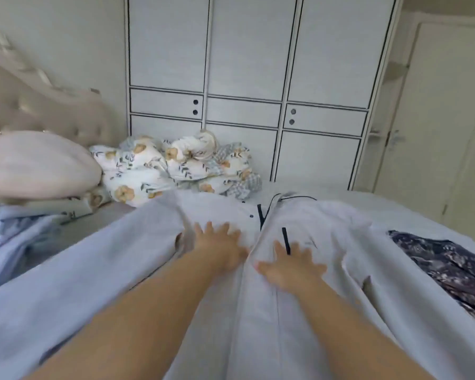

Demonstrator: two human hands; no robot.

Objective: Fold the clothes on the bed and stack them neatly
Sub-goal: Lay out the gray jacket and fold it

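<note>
Both flat, spread-fingered: left hand (pixel 221 244), right hand (pixel 292 266) on pale garment (pixel 258 311), lengthwise toward wardrobe (pixel 247 86).

I see open bed (pixel 299 187) sheet on the far right, before the wardrobe (pixel 247 78). A floral bundle (pixel 159 168) and pillow (pixel 36 163) block the far left; a dark patterned garment (pixel 447 267) lies in the way at the right edge.

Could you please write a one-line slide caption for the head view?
Both hands, left hand and right hand, press flat on a pale garment spread on the bed.
</note>
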